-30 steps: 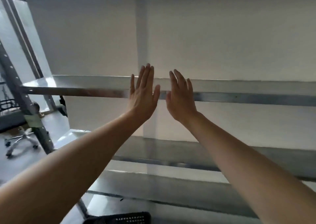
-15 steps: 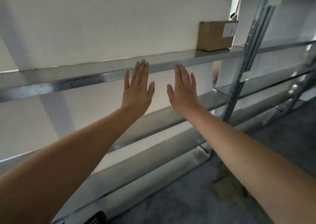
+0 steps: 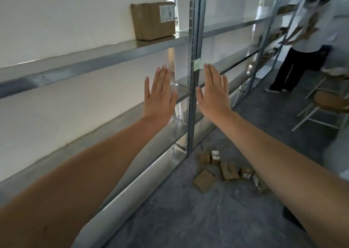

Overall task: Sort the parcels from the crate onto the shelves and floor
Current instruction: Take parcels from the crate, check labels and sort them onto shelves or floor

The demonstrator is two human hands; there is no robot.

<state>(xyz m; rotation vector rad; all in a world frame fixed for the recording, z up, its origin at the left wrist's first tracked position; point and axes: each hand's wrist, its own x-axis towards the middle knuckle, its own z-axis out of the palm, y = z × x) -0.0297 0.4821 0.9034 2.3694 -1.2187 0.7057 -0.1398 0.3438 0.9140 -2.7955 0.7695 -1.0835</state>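
Note:
Both arms are stretched out in front of me with flat palms facing away. My left hand and my right hand hold nothing, fingers straight, a little apart on either side of a grey shelf upright. A brown cardboard parcel with a white label stands on the upper metal shelf, above and left of my hands. Several small cardboard parcels lie on the grey floor by the foot of the upright. The crate is out of view.
Long metal shelves run along the white wall on the left. Another person stands at the shelving at the back right. A wooden chair with white legs is at the right edge.
My view has swung to the right along the shelving. The boxed parcel on the shelf has come closer, and the floor parcels, the other person and the chair have come into sight. Both hands stay flat.

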